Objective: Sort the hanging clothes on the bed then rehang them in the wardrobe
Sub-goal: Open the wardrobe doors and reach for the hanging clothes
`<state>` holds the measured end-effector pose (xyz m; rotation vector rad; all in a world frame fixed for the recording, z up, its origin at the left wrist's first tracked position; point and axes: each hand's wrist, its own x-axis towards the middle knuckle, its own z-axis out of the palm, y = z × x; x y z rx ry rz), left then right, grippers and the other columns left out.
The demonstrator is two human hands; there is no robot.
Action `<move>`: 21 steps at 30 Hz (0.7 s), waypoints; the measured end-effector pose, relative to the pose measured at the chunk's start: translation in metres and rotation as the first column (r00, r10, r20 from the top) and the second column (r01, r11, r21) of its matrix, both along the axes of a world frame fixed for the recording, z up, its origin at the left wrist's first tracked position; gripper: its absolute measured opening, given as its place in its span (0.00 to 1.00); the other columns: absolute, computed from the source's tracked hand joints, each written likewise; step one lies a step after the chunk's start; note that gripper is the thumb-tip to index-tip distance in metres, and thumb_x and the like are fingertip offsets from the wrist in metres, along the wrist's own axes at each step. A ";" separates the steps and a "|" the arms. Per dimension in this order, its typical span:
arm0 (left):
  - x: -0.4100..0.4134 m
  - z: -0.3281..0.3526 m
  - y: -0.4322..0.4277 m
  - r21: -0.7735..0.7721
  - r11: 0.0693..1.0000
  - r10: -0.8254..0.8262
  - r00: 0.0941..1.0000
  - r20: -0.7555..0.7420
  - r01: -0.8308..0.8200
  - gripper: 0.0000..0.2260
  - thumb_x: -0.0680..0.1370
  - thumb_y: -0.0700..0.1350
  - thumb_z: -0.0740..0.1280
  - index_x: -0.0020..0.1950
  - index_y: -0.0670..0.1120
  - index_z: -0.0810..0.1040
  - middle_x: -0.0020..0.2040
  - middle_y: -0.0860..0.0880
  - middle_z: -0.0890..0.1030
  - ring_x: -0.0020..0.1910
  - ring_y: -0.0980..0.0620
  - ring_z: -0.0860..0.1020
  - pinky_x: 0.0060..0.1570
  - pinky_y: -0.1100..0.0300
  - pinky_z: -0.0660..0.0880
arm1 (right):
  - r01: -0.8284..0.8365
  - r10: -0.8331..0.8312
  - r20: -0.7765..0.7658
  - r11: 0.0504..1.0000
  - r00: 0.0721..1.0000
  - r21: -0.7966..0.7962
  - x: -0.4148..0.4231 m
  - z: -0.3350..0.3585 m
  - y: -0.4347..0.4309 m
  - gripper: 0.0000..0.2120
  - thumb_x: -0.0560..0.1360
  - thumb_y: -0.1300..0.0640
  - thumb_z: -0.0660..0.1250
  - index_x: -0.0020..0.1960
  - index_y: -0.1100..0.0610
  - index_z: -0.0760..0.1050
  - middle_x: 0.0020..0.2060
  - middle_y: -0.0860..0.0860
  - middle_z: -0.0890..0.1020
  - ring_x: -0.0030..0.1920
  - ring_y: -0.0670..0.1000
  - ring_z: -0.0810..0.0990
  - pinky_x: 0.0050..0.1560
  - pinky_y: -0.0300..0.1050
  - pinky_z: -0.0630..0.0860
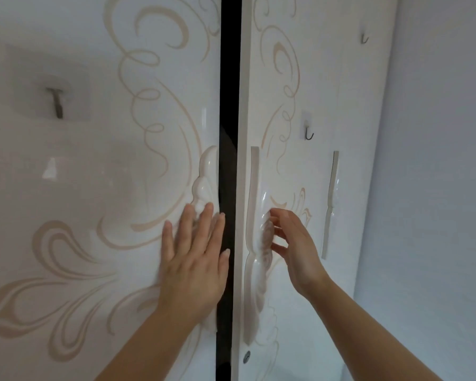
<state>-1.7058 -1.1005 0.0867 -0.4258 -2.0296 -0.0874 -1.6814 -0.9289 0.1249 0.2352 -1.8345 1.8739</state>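
- The wardrobe fills my view, with the left door (94, 188) and right door (308, 86) standing slightly apart and a dark gap (228, 105) running top to bottom between them.
- I see nothing inside that gap. No clothes and no bed are in view, so I cannot say where the garments lie.
- My left grip (195, 257) lies flat against the left door at its inner edge, partly over the lower part of the left handle (206, 174).
- Its fingers are straight and spread, and it holds nothing. The fingertips (209, 209) press the glossy panel and the carved handle.
- I judge the flat palm is there to push or steady that door; it does not pull it.
- My right grip (294, 243) is at the right handle (259, 270), about halfway up it.
- Its fingers are curled, with the index tip and thumb touching the handle's raised edge. The hold looks light, more a hook than a clamp.
- I judge the curl is placed there because that edge is the only purchase for swinging the door.
- A small hook (309, 134) is stuck on the right door just above this grip, and another hook (57, 103) sits on the left door. Both are bare.
- From the narrow gap alone I cannot tell whether the doors are opening or closing.
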 end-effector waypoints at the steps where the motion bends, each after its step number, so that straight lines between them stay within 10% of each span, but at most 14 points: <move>1: 0.006 0.000 0.005 0.025 0.999 -0.029 1.000 0.001 0.029 0.25 0.79 0.53 0.50 0.74 0.44 0.62 0.75 0.45 0.61 0.75 0.42 0.55 0.71 0.39 0.49 | -0.001 0.001 0.003 1.000 1.000 -0.008 0.004 0.000 0.006 0.12 0.81 0.52 0.54 0.54 0.52 0.76 0.52 0.50 0.80 0.55 0.51 0.79 0.57 0.49 0.78; 11: 0.028 0.016 0.097 0.225 0.806 -0.581 0.805 0.121 0.548 0.23 0.82 0.53 0.39 0.75 0.46 0.52 0.74 0.51 0.61 0.74 0.52 0.58 0.71 0.47 0.60 | -0.045 0.050 0.068 0.997 0.996 -0.068 0.052 0.003 0.083 0.14 0.80 0.52 0.56 0.56 0.58 0.77 0.52 0.59 0.79 0.54 0.59 0.79 0.54 0.54 0.79; 15: 0.047 0.016 0.131 0.245 0.685 -0.722 0.685 0.099 0.687 0.22 0.82 0.54 0.43 0.76 0.52 0.51 0.74 0.53 0.60 0.74 0.58 0.56 0.72 0.51 0.59 | 0.036 -0.051 0.094 0.987 0.994 0.159 0.081 0.017 0.109 0.19 0.77 0.44 0.56 0.60 0.54 0.74 0.54 0.52 0.80 0.54 0.54 0.80 0.59 0.54 0.76; 21: 0.073 0.014 0.194 0.263 0.556 -0.829 0.549 0.110 0.788 0.25 0.78 0.66 0.40 0.73 0.65 0.37 0.74 0.68 0.46 0.73 0.67 0.47 0.70 0.64 0.50 | 0.603 -0.454 -0.450 0.748 0.769 0.276 0.126 0.070 0.138 0.18 0.74 0.41 0.58 0.61 0.44 0.71 0.59 0.40 0.74 0.58 0.39 0.74 0.59 0.33 0.72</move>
